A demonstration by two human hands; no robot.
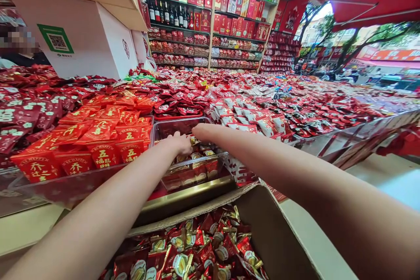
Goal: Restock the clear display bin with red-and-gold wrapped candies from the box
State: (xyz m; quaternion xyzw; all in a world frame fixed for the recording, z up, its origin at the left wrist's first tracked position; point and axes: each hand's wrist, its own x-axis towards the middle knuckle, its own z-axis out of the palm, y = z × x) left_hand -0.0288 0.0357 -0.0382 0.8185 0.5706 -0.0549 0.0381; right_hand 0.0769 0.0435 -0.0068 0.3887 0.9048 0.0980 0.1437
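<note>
Both arms reach over an open cardboard box (pixel 284 223) into a clear plastic bin (pixel 187 175). Gold and red wrapped sweets (pixel 200 170) show through its front wall. Inside the bin, my left hand (pixel 180 143) is lowered to the sweets with its fingers curled; whatever lies beneath them is hidden. My right hand (pixel 201 132) is close beside it, at the bin's right side. Its fingers are bent down and out of sight behind the wrist. Below the arms, the cardboard box holds many loose red and gold wrapped sweets (pixel 180 262).
Red paper packets (pixel 98 131) fill the clear bin to the left. Red and white packets (pixel 243 113) are heaped to the right. A gold edge (pixel 193 192) runs below the bin. Shelves (pixel 210 22) with boxes and bottles stand behind. A person (pixel 22 48) is at far left.
</note>
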